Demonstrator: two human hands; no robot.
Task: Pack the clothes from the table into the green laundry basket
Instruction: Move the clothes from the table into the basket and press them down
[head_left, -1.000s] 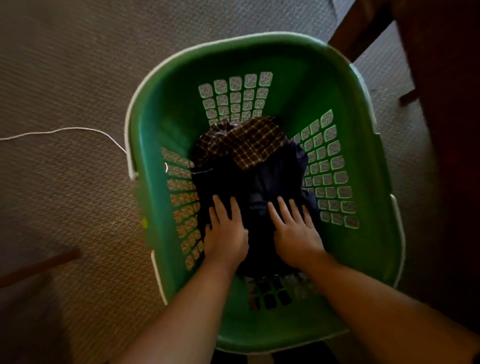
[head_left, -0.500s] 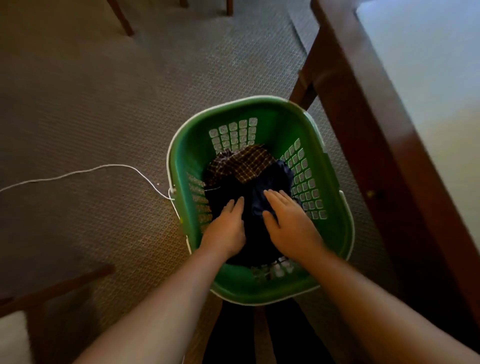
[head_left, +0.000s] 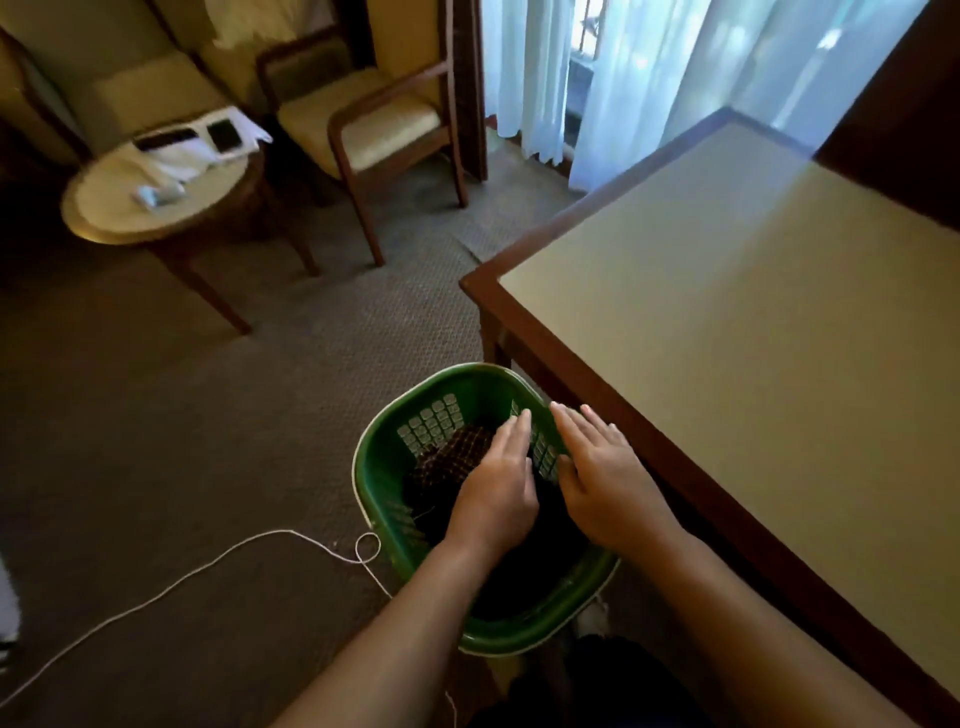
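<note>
Rising from the clothes, left hand (head_left: 496, 486) and right hand (head_left: 605, 480) hover flat, fingers spread, empty; plaid shirt (head_left: 452, 457) lies in green laundry basket (head_left: 374, 467); table (head_left: 727, 338) bare, packing seemingly complete.

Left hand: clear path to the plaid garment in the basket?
Probably yes. The left hand hovers open over the green basket, and the plaid garment lies uncovered beside its fingers, nothing between.

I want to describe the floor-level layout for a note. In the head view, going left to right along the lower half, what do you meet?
White cord on the carpet → green laundry basket with dark clothes inside → left hand → right hand → wooden table.
</note>
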